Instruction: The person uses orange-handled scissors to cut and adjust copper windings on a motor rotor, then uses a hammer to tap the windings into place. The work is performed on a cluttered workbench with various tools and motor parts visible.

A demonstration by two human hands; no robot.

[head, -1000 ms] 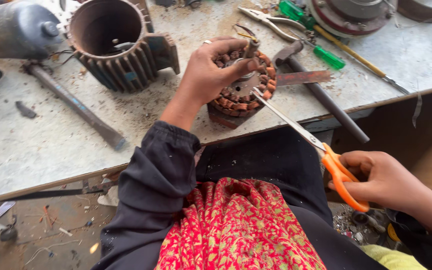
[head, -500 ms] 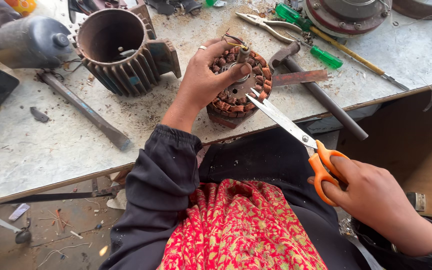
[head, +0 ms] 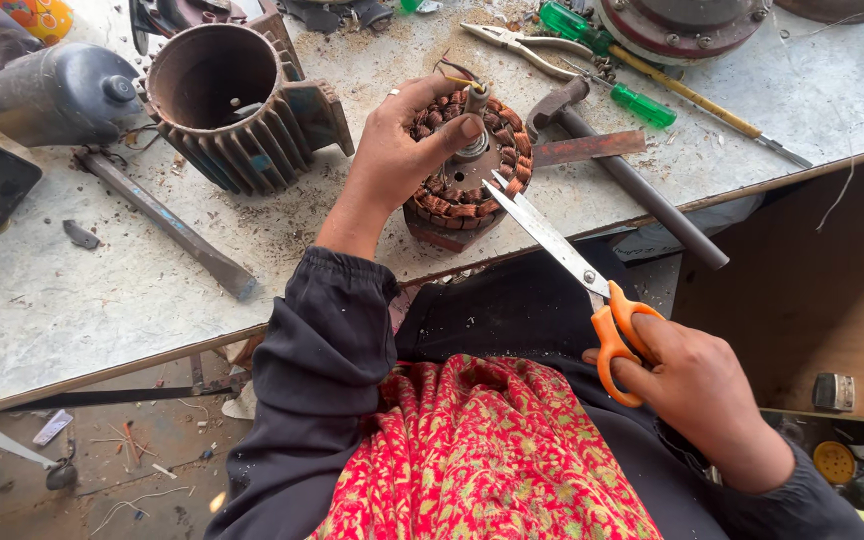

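Here, head view: left hand [head: 402, 140] is curling its fingers [head: 457, 128] over the top of a copper-wound motor core [head: 462, 190], which is resting on the workbench [head: 102, 300] edge. Right hand [head: 687, 375] is closing its fingers through the orange handles of scissors [head: 577, 270], blade tips touching the windings just beside the left thumb. Most windings are looking intact; the cutting seems barely begun. Finned motor housing [head: 232, 100] and green screwdriver [head: 632, 100] are lying beyond the fingers.

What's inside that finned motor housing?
The finned motor housing looks hollow: a bare rusty inner wall and small bits of debris show. Its far end is hidden by its own rim.
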